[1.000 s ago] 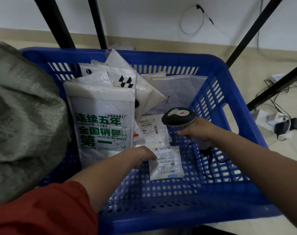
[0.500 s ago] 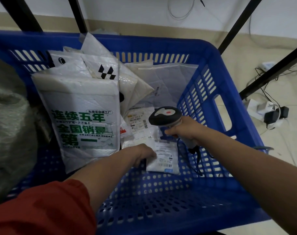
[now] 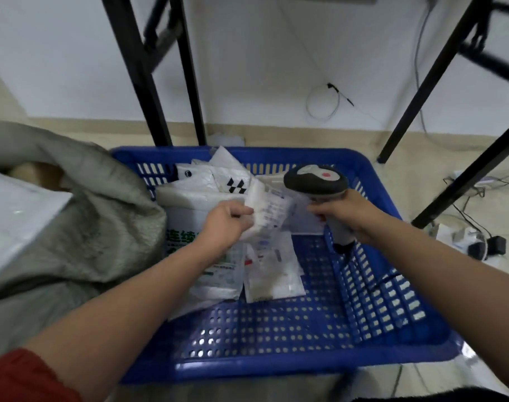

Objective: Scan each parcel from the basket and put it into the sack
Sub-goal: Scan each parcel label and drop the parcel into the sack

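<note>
Head view: the left grip (image 3: 227,224), a bare hand, has its fingers curled round the left edge of a small white parcel (image 3: 266,213). It holds the parcel tilted at the centre of the frame, above the other parcels, with the printed label facing up. The label text is too blurred to read.

The right grip (image 3: 346,213) is wrapped round the handle of a scanner (image 3: 315,181). The scanner's dark head has a red spot and sits just right of the held parcel; whether they touch I cannot tell.

Below lies the blue basket (image 3: 276,369), filling the lower middle of the frame. Its left half holds a large white bag with green characters (image 3: 178,216), a packet with a black checker mark (image 3: 236,185) and a flat labelled parcel (image 3: 273,280) on the perforated floor.

The grey sack (image 3: 88,227) slumps against the basket's left side, with a white package (image 3: 15,216) in its mouth at the left edge.
</note>
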